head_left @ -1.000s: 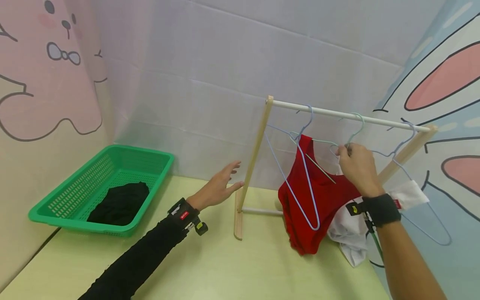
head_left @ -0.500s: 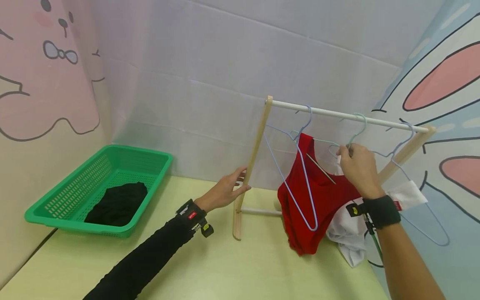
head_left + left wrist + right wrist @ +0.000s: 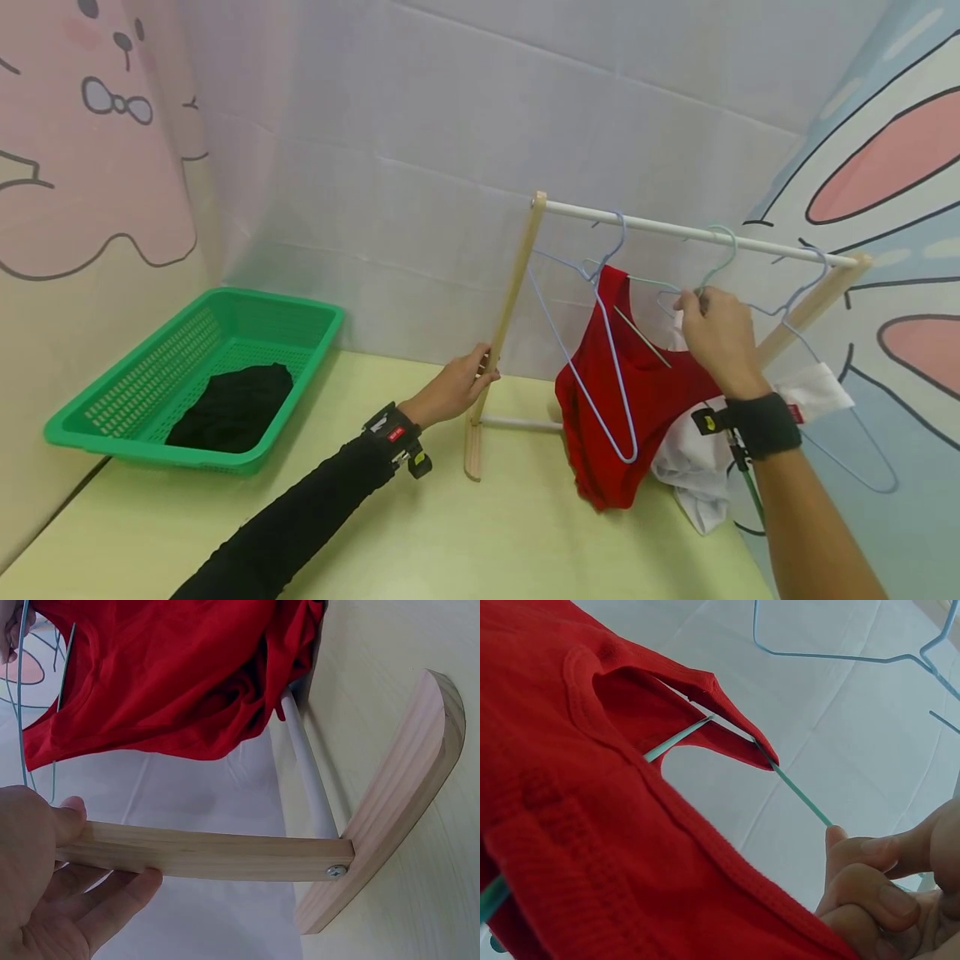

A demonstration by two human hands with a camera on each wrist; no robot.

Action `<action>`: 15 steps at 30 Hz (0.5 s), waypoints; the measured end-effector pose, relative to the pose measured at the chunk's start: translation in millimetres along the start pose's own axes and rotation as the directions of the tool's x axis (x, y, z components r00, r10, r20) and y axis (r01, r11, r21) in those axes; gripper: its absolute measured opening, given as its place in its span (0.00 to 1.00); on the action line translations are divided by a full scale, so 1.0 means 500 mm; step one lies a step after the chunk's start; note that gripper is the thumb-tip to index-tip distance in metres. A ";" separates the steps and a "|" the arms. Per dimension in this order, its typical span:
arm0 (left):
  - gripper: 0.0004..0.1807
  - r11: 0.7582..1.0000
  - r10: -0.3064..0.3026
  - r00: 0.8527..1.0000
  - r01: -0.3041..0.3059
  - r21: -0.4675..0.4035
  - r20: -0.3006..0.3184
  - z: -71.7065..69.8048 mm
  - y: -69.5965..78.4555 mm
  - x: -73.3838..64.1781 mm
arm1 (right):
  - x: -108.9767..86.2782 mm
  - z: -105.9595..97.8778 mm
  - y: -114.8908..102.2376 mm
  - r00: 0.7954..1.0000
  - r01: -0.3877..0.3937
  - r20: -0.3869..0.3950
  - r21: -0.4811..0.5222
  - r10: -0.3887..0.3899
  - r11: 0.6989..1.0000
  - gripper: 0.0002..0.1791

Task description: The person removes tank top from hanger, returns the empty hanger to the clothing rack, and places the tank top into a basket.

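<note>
In the head view my left hand grips the left wooden post of a small clothes rack. The left wrist view shows the thumb on one side of the post and fingers under it. My right hand pinches a green hanger just below its hook, and the hook is over the rack's white rail. A red sleeveless top is on this hanger, one strap over its left arm. Its other shoulder is hidden behind my right hand in the head view.
A blue hanger hangs left of the red top, another blue hanger at the right. A white garment hangs behind the red one. On the table's left stands a green basket with black cloth inside.
My left hand has moved right to the rack's left post and closed its fingers on it. The right hand stays at the green hanger, nearly still.
</note>
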State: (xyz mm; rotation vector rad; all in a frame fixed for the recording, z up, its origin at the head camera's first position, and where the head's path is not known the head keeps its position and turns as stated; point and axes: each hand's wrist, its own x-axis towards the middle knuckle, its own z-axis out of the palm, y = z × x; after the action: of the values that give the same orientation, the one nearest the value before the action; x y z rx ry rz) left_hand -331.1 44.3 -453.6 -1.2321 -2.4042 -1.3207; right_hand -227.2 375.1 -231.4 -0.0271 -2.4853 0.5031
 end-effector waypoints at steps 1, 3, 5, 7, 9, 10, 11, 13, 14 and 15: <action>0.18 1.000 0.000 1.000 0.000 0.007 0.000 0.001 -0.001 -0.001 | -0.001 0.000 0.001 1.000 -0.002 0.000 0.002 0.002 1.000 0.27; 0.18 1.000 0.005 1.000 -0.005 0.014 -0.003 0.002 -0.002 -0.002 | -0.002 0.000 0.003 1.000 -0.002 -0.008 0.000 0.002 1.000 0.27; 0.19 1.000 0.012 1.000 -0.012 0.025 -0.003 0.002 -0.005 -0.001 | -0.003 -0.001 0.003 1.000 0.000 -0.013 0.002 0.000 1.000 0.27; 0.19 0.999 0.013 1.000 -0.013 0.037 0.001 0.002 -0.005 0.000 | -0.004 -0.002 0.003 1.000 0.003 -0.011 0.007 -0.003 1.000 0.27; 0.19 0.999 0.010 1.000 -0.010 0.047 0.005 0.001 -0.005 0.000 | -0.004 -0.003 0.002 1.000 0.007 -0.009 0.007 -0.007 1.000 0.27; 0.19 0.999 0.007 1.000 -0.007 0.050 0.008 0.000 -0.004 0.000 | -0.004 -0.003 0.001 1.000 0.006 -0.007 0.006 -0.006 1.000 0.27; 0.19 0.999 0.003 1.000 -0.003 0.052 0.009 0.000 -0.003 0.000 | -0.004 -0.003 0.000 1.000 0.006 -0.008 0.004 -0.006 1.000 0.27; 0.19 0.999 -0.002 1.000 0.002 0.051 0.011 -0.003 0.000 0.000 | -0.003 -0.003 -0.002 1.000 0.004 -0.010 -0.002 -0.004 1.000 0.27; 0.18 0.999 -0.001 1.000 0.001 0.052 0.010 -0.004 0.002 0.000 | -0.003 -0.004 -0.003 1.000 0.003 -0.011 -0.005 -0.003 1.000 0.27; 0.18 0.999 -0.002 1.000 0.002 0.050 0.010 -0.004 0.003 0.000 | -0.003 -0.005 -0.004 1.000 0.003 -0.011 -0.006 -0.003 1.000 0.27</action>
State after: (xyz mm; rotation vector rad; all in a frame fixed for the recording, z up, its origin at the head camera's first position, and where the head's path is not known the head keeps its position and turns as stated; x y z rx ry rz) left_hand -330.7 43.0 -451.4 -1.2261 -2.4302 -1.2494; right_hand -224.4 373.8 -229.6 -0.0286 -2.4761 0.4932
